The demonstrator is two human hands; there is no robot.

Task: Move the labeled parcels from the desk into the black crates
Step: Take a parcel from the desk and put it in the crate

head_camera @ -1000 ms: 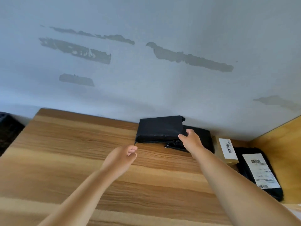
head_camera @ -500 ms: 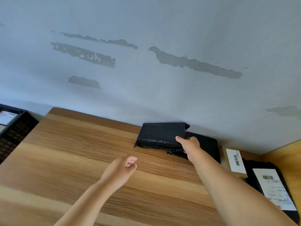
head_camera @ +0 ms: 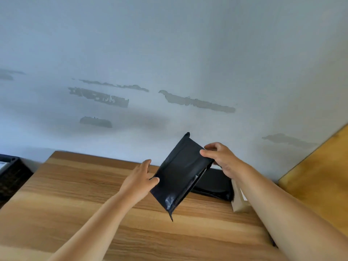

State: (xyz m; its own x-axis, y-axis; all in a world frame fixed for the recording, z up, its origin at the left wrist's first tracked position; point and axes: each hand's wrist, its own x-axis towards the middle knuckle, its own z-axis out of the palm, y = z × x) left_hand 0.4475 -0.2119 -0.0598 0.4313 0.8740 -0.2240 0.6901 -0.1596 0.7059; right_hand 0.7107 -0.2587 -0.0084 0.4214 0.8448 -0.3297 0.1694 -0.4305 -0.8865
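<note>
Black crate (head_camera: 11,176): far left of your fingers, past the worktop (head_camera: 75,194) edge. Left hand (head_camera: 139,180): fingers loose, touching the black parcel (head_camera: 180,176). Parcel: airborne between your hands, long axis tilted upper-right. Right hand (head_camera: 224,159): pinches its upper end.

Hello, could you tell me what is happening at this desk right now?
A person is holding a black parcel tilted above the wooden desk. The right hand grips its upper edge, and the left hand touches its lower left side. A second black parcel lies on the desk by the wall. A black crate sits at the far left.
</note>
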